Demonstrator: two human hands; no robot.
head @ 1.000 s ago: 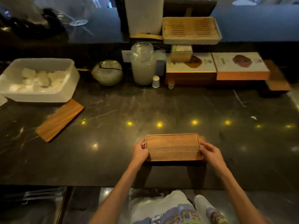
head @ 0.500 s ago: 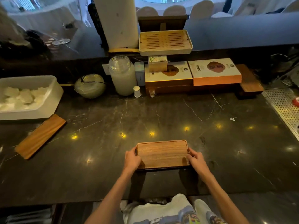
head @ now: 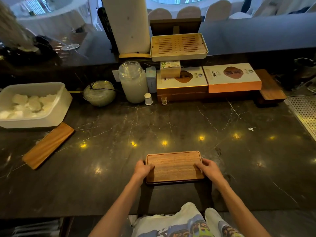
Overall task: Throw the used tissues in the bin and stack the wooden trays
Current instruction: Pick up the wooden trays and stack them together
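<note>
Your left grip (head: 142, 169) and right grip (head: 207, 168) clasp the short ends of the wooden tray (head: 174, 165), judged stiff, light and smooth.

The white bin (head: 56, 106) at the bench's (head: 171, 124) left edge and the perforated grille (head: 304, 113) at its right edge run out of the picture. Under the top wooden tray (head: 174, 166) only a dark rim shows.

The single head-mounted camera (wide-angle) looks forward and steeply down across the dark marble counter (head: 171, 120), close above its near edge.
</note>
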